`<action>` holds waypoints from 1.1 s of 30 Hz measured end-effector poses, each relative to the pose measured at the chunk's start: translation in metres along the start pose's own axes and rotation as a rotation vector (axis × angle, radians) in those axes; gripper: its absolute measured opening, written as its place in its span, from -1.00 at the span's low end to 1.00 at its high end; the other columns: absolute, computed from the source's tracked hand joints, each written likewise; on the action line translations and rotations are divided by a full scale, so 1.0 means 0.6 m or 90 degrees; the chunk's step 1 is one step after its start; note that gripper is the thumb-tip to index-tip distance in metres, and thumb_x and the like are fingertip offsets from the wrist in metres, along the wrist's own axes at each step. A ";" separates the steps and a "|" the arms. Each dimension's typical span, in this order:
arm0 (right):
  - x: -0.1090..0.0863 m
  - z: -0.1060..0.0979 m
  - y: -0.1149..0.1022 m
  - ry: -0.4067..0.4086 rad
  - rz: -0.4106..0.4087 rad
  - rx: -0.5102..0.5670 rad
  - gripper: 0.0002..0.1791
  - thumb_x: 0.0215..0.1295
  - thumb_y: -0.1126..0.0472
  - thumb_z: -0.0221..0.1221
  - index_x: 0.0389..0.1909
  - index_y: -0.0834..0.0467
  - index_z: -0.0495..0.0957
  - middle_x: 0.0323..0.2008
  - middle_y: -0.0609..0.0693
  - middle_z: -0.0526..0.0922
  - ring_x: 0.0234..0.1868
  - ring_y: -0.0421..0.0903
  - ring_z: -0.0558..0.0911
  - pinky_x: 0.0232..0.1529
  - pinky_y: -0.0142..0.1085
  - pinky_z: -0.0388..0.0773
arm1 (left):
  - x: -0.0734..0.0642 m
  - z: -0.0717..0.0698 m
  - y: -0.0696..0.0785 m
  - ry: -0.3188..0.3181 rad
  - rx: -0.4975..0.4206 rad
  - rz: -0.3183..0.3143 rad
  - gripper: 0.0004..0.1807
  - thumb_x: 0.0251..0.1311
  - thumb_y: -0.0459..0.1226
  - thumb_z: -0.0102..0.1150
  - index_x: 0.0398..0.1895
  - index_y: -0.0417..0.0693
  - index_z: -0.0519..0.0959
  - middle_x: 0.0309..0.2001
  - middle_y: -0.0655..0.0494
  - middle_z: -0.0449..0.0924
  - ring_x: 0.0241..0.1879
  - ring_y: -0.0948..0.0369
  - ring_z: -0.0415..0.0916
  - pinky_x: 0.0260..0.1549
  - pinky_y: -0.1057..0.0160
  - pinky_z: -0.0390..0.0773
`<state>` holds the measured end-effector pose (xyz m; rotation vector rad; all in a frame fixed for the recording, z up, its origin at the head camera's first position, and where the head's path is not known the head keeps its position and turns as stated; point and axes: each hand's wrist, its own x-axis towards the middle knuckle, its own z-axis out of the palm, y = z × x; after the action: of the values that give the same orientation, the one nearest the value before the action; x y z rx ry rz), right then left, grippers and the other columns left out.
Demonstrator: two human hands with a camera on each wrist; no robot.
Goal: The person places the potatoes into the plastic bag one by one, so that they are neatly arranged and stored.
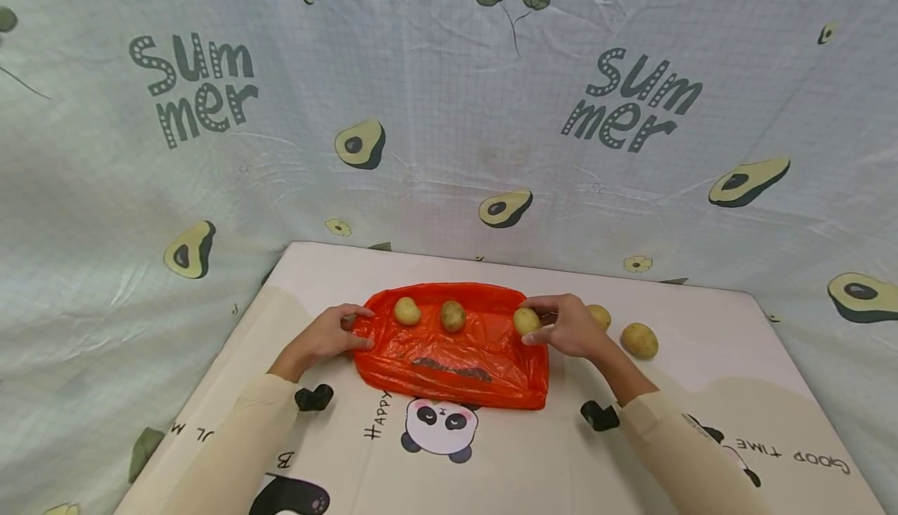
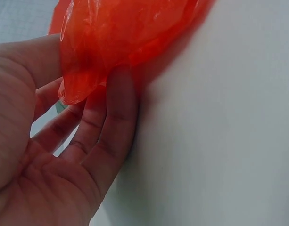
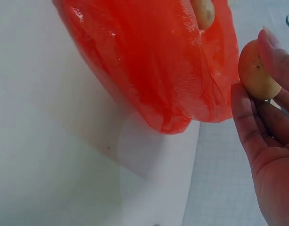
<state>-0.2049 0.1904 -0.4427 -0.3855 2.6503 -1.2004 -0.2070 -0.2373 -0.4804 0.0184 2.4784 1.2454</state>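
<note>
A red plastic bag [image 1: 435, 351] lies spread open on the table, its edges raised around it. Inside, toward its far side, sit a pale potato [image 1: 407, 311] and a browner potato [image 1: 452, 316]. My left hand [image 1: 335, 331] grips the bag's left edge, thumb on one side and fingers curled under the other in the left wrist view. Over the bag's right end, my right hand [image 1: 570, 326] pinches another potato [image 3: 257, 70] between thumb and fingers. In the right wrist view this potato is just beside the bag's rim [image 3: 224, 94].
Right of the bag, a potato [image 1: 599, 316] partly hidden behind my right hand and a larger potato [image 1: 639, 341] rest on the white table [image 1: 687, 351]. A printed curtain [image 1: 435, 110] hangs behind the table's far edge. Black wrist mounts [image 1: 313, 398] show at both wrists.
</note>
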 end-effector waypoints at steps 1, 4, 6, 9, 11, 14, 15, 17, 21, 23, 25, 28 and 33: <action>0.002 0.001 -0.001 -0.001 0.002 -0.001 -0.45 0.16 0.24 0.48 0.20 0.20 0.66 0.05 0.13 0.75 0.00 0.03 0.69 0.10 -0.09 0.75 | 0.000 0.000 0.000 0.001 0.001 0.000 -0.37 0.23 -0.30 0.41 0.37 -0.18 0.48 0.17 -0.28 0.55 -0.13 0.05 0.62 -0.18 0.18 0.78; 0.006 0.002 -0.003 -0.004 0.010 0.003 -0.45 0.15 0.25 0.48 0.20 0.19 0.66 0.04 0.11 0.75 -0.01 0.03 0.68 0.10 -0.09 0.75 | 0.000 0.000 0.000 0.005 0.003 -0.004 -0.38 0.23 -0.29 0.40 0.37 -0.16 0.49 0.20 -0.28 0.53 -0.09 0.03 0.61 -0.15 0.18 0.77; 0.008 0.003 -0.004 -0.008 0.005 0.000 -0.45 0.16 0.25 0.48 0.21 0.21 0.66 0.04 0.13 0.75 -0.01 0.03 0.68 0.09 -0.09 0.75 | 0.001 0.000 -0.001 0.007 0.007 -0.002 -0.38 0.23 -0.29 0.40 0.37 -0.16 0.49 0.21 -0.29 0.53 -0.08 0.02 0.61 -0.15 0.18 0.77; 0.011 0.004 -0.006 -0.007 0.008 0.003 -0.47 0.15 0.26 0.48 0.19 0.18 0.67 0.03 0.11 0.75 -0.02 0.02 0.67 0.09 -0.11 0.74 | 0.002 0.001 -0.002 0.010 0.011 0.000 -0.38 0.24 -0.29 0.39 0.37 -0.16 0.49 0.22 -0.28 0.52 -0.06 0.01 0.61 -0.14 0.18 0.77; 0.013 0.005 -0.007 -0.008 0.000 -0.003 -0.47 0.16 0.26 0.48 0.19 0.20 0.67 0.02 0.12 0.75 -0.03 0.02 0.67 0.08 -0.11 0.74 | 0.003 0.003 -0.003 0.011 0.012 0.001 -0.38 0.23 -0.30 0.39 0.37 -0.16 0.48 0.23 -0.29 0.52 -0.06 0.01 0.61 -0.13 0.17 0.77; 0.016 0.006 -0.010 -0.008 0.002 -0.004 -0.47 0.14 0.27 0.49 0.18 0.18 0.68 0.01 0.10 0.76 -0.03 0.01 0.66 0.08 -0.12 0.74 | 0.003 0.005 -0.004 0.011 0.007 0.000 -0.38 0.23 -0.31 0.39 0.37 -0.15 0.48 0.24 -0.28 0.52 -0.05 0.01 0.61 -0.13 0.17 0.78; 0.017 0.006 -0.010 -0.010 -0.002 -0.008 -0.47 0.14 0.26 0.49 0.18 0.19 0.68 0.01 0.11 0.76 -0.03 0.02 0.67 0.08 -0.12 0.74 | 0.003 0.005 -0.004 0.010 0.006 0.001 -0.38 0.22 -0.31 0.39 0.37 -0.16 0.48 0.24 -0.28 0.52 -0.06 0.01 0.61 -0.13 0.16 0.78; 0.019 0.007 -0.011 -0.013 -0.007 -0.013 -0.47 0.15 0.26 0.49 0.19 0.20 0.67 0.01 0.11 0.76 -0.03 0.02 0.67 0.08 -0.11 0.75 | 0.003 0.005 -0.005 0.009 0.005 0.002 -0.38 0.22 -0.31 0.39 0.37 -0.17 0.48 0.25 -0.29 0.52 -0.06 0.02 0.61 -0.13 0.15 0.78; 0.022 0.009 -0.013 -0.016 -0.013 -0.022 -0.47 0.16 0.24 0.49 0.19 0.18 0.67 0.00 0.09 0.76 -0.04 0.00 0.67 0.08 -0.12 0.74 | 0.002 0.005 -0.005 0.009 0.005 0.004 -0.37 0.22 -0.31 0.39 0.37 -0.18 0.48 0.26 -0.30 0.51 -0.05 0.01 0.61 -0.12 0.15 0.78; 0.024 0.011 -0.014 -0.018 -0.014 -0.023 -0.48 0.16 0.24 0.49 0.18 0.16 0.68 -0.02 0.07 0.76 -0.05 -0.01 0.65 0.07 -0.13 0.73 | 0.002 0.004 -0.005 0.009 0.005 0.005 -0.37 0.21 -0.31 0.40 0.37 -0.18 0.48 0.28 -0.30 0.51 -0.03 0.01 0.61 -0.11 0.14 0.78; 0.027 0.013 -0.015 -0.022 -0.016 -0.025 -0.48 0.16 0.24 0.48 0.19 0.17 0.68 -0.02 0.06 0.76 -0.06 -0.01 0.65 0.06 -0.14 0.73 | 0.001 0.004 -0.005 0.009 0.005 0.005 -0.37 0.21 -0.30 0.40 0.37 -0.18 0.48 0.28 -0.30 0.50 -0.03 0.00 0.61 -0.10 0.13 0.78; 0.030 0.015 -0.018 -0.027 -0.012 -0.022 -0.45 0.17 0.24 0.48 0.22 0.18 0.66 -0.01 0.05 0.76 -0.08 -0.01 0.64 0.04 -0.15 0.74 | 0.001 0.004 -0.006 0.010 0.005 0.005 -0.36 0.21 -0.30 0.41 0.37 -0.18 0.48 0.29 -0.30 0.50 -0.03 0.00 0.62 -0.10 0.13 0.78; 0.036 0.019 -0.023 -0.030 -0.003 -0.021 -0.45 0.16 0.26 0.48 0.22 0.18 0.66 -0.02 0.05 0.76 -0.11 -0.01 0.63 0.01 -0.19 0.74 | 0.001 0.004 -0.007 0.013 0.009 0.008 -0.36 0.20 -0.29 0.42 0.36 -0.18 0.48 0.28 -0.31 0.51 -0.03 0.00 0.62 -0.10 0.13 0.78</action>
<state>-0.2200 0.1671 -0.4413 -0.4202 2.6345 -1.1353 -0.2064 -0.2376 -0.4850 0.0260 2.5076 1.2395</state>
